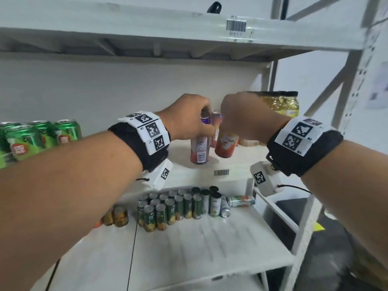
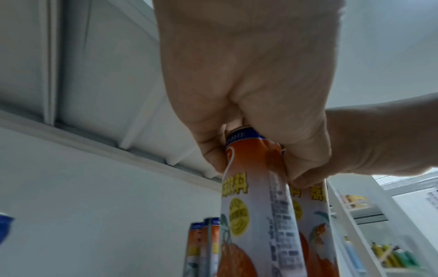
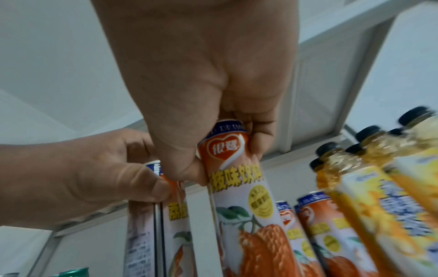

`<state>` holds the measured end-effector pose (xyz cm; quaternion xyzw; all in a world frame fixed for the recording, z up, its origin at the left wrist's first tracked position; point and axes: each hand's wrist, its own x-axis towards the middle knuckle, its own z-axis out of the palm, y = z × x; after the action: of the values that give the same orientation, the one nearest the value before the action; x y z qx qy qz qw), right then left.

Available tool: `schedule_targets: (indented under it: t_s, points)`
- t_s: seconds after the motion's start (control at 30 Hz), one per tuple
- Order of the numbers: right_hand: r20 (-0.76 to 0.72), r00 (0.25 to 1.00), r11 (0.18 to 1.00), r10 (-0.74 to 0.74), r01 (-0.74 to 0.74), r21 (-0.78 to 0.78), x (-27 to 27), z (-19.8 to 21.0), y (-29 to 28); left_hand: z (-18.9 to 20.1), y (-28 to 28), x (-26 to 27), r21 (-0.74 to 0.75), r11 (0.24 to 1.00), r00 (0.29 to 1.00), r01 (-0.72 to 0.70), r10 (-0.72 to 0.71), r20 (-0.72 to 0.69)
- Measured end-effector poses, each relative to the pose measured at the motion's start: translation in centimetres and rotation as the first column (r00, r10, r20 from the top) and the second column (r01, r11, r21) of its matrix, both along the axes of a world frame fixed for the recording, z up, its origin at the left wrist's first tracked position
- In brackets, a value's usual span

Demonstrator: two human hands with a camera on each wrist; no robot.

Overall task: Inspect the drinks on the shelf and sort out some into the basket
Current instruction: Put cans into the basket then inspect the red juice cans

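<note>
Two white-and-orange fruit drink cans are held near the front of the middle shelf point(image 1: 235, 164). My left hand point(image 1: 206, 120) grips the top of the left can point(image 1: 199, 151), which stands upright on the shelf. My right hand point(image 1: 222, 122) grips the top of the right can point(image 1: 226, 145), tilted with its base just off the shelf. In the left wrist view the left hand point(image 2: 255, 159) curls round its can point(image 2: 255, 215). In the right wrist view the right hand point(image 3: 225, 155) pinches its can point(image 3: 249, 215); more such cans point(image 3: 315, 230) stand behind. No basket is in view.
Green cans point(image 1: 42, 135) stand at the left of the same shelf, and yellow bottles with black caps point(image 1: 279, 103) at the back right. The lower shelf holds several green-and-yellow cans point(image 1: 174, 206) and one lying can point(image 1: 241, 201). The upper shelf point(image 1: 147, 24) hangs overhead.
</note>
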<state>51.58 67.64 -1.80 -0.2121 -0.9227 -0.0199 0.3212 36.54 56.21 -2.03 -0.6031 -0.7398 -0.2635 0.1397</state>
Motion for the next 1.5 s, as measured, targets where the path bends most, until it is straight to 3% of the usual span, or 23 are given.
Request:
schedule_targets:
  t_s: [0.23, 0.53, 0.87, 1.1, 1.33, 1.5]
  points:
    - [0.047, 0.979, 0.976, -0.199, 0.202, -0.078, 8.7, -4.4, -1.1, -3.6, 2.1, 7.1, -0.058, 0.978, 0.978, 0.203, -0.2, 0.05]
    - [0.218, 0.917, 0.892, -0.335, 0.383, -0.24, 19.5, -16.0, 5.5, -15.3, 12.1, 16.5, -0.286, 0.887, 0.932, 0.363, -0.349, 0.101]
    - [0.439, 0.865, 0.744, -0.244, 0.457, -0.486, 28.7, -37.6, 18.2, -37.1, 26.7, 25.9, -0.56, 0.693, 0.891, 0.453, -0.337, 0.304]
    - [0.556, 0.809, 0.551, -0.19, 0.557, -0.622, 33.3, -55.8, 25.4, -54.0, 33.9, 30.4, -0.708, 0.54, 0.89, 0.455, -0.259, 0.375]
    - [0.626, 0.766, 0.406, -0.149, 0.624, -0.667, 36.3, -72.2, 26.4, -70.4, 35.1, 33.4, -0.772, 0.446, 0.887, 0.453, -0.14, 0.44]
    - [0.667, 0.739, 0.328, -0.095, 0.656, -0.68, 36.5, -79.4, 23.8, -77.5, 33.4, 34.2, -0.824, 0.374, 0.897, 0.426, -0.059, 0.437]
